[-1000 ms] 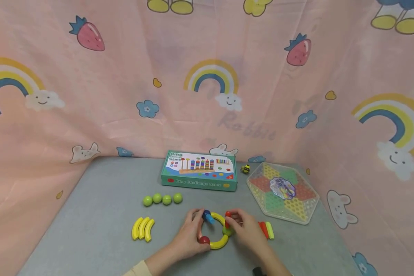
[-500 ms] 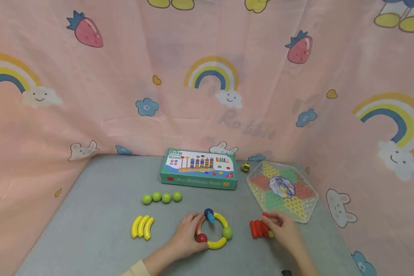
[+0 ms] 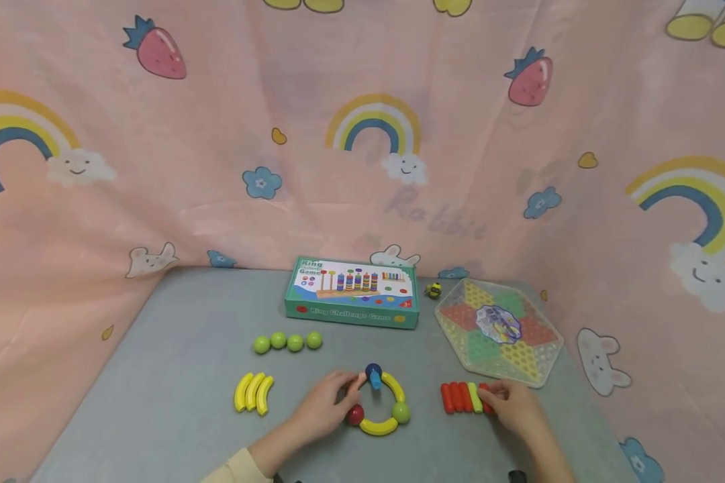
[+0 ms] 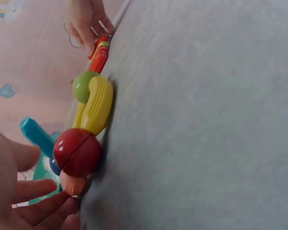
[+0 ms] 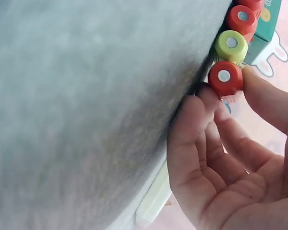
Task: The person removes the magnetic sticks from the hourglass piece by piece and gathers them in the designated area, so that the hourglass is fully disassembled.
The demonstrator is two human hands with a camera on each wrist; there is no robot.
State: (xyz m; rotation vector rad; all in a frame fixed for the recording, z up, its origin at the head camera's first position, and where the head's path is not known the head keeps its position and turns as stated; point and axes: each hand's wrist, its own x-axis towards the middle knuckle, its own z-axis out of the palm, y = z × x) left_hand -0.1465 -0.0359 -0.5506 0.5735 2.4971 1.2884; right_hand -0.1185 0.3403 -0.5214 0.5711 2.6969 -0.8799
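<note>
A ring of toy pieces lies mid-table: yellow curved rods, a green ball, a red ball, a dark blue ball and an orange curved rod. A light blue rod sticks out of the dark blue ball. At the ring's left side is my left hand, fingers spread and loose, fingertips by the orange rod; whether they touch it is unclear. My right hand pinches a red rod between thumb and finger, at the right end of a row beside a yellow-green rod.
More red rods continue the row leftward. Several green balls and yellow curved rods lie left. Behind stand a green game box, a small bee figure and a hexagonal board.
My right hand has carried the red rod from the ring rightward to the end of the row, now beyond the yellow-green rod. My left hand has loosened and shifted slightly off the ring.
</note>
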